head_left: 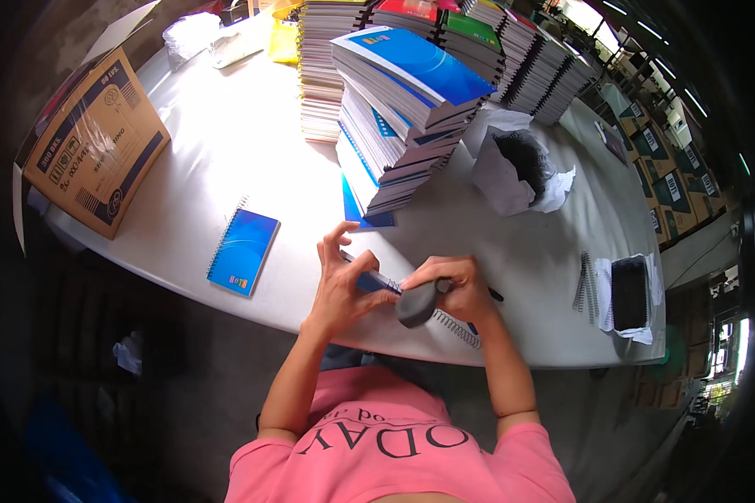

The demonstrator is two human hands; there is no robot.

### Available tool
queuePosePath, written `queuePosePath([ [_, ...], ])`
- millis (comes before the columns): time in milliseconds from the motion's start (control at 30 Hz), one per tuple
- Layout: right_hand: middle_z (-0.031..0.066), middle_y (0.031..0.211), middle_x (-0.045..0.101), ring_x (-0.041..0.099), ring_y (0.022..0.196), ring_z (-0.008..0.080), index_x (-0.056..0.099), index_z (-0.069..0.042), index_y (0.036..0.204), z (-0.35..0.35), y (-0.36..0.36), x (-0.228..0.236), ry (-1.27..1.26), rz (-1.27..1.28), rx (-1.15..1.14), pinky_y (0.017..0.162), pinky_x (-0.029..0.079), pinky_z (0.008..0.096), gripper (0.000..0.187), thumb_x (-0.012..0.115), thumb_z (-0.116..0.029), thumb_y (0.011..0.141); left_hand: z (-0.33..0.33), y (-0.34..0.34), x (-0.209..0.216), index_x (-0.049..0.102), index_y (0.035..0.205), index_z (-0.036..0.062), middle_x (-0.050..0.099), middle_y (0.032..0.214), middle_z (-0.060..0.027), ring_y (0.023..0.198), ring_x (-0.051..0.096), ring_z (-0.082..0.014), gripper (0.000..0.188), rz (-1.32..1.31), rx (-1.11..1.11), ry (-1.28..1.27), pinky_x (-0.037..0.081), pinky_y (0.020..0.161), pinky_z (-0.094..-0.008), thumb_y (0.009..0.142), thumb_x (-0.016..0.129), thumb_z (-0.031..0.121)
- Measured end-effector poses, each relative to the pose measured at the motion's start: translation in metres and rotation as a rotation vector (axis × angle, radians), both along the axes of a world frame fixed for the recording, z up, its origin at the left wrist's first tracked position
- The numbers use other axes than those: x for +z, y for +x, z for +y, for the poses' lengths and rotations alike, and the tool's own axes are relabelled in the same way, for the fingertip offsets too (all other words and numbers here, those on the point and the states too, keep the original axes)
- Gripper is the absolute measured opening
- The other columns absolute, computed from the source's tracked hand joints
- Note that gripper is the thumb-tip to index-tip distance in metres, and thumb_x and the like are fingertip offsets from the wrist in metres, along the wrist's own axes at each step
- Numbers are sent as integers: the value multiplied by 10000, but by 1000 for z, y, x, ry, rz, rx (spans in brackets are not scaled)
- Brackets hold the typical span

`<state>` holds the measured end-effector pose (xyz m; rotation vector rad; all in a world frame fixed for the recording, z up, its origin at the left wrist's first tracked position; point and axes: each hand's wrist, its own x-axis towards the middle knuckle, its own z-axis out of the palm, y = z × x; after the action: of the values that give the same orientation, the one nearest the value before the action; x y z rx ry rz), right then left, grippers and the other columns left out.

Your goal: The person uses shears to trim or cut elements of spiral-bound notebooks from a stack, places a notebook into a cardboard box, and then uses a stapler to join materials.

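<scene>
Near the table's front edge, my left hand (pixel 341 289) grips a small blue notebook (pixel 367 272) between thumb and fingers, its edge turned up toward me. My right hand (pixel 461 289) is closed around a dark grey hand tool with a rounded end (pixel 418 305); its working end is hidden, so I cannot tell its exact kind. Both hands meet at the notebook's edge, where wire loops show. A loose spiral coil (pixel 457 329) lies below my right hand. To the left, a finished-looking blue spiral notebook (pixel 243 251) lies flat on the table.
A tall, leaning stack of blue notebooks (pixel 403 126) stands ahead on the white table (pixel 201 168), with bound stacks (pixel 323 75) behind. An open cardboard box (pixel 101 142) is at left. Paper-wrapped dark coils (pixel 524 168) and another bundle (pixel 629 293) lie right, beside loose coils (pixel 586 287).
</scene>
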<state>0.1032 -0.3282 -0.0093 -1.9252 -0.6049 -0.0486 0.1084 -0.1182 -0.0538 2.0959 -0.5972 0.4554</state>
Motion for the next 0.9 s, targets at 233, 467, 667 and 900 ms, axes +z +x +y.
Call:
queuePosePath([
  [233,96,773,694,656,694,178,718,-45,867,13,6,-3,-70,-26,-16,645,493,267,247,642,75,664,-3,4,-19,440,927,76,319,1177,-167,1016,432,-298,745,159,-47,-292,456,742,-381,420,929,319],
  [467,90,799,701,657,729,154,727,-54,859,27,7,1,-68,48,-48,660,492,259,270,661,94,644,-1,6,-34,289,995,85,318,1104,-142,1040,386,-246,900,379,-78,-517,434,792,-351,421,936,334],
  [667,89,766,697,652,683,139,724,-61,857,35,10,4,-27,-18,39,631,489,261,261,642,78,651,-2,12,-38,248,974,95,297,1099,-96,844,401,-144,923,305,-115,-411,434,747,-284,406,954,271],
  [900,96,769,691,657,691,180,714,-54,866,39,19,0,-121,18,-22,631,489,277,251,673,52,642,-2,9,-29,244,975,79,322,1038,-124,962,408,-214,922,297,-120,-369,411,836,-308,423,941,321],
])
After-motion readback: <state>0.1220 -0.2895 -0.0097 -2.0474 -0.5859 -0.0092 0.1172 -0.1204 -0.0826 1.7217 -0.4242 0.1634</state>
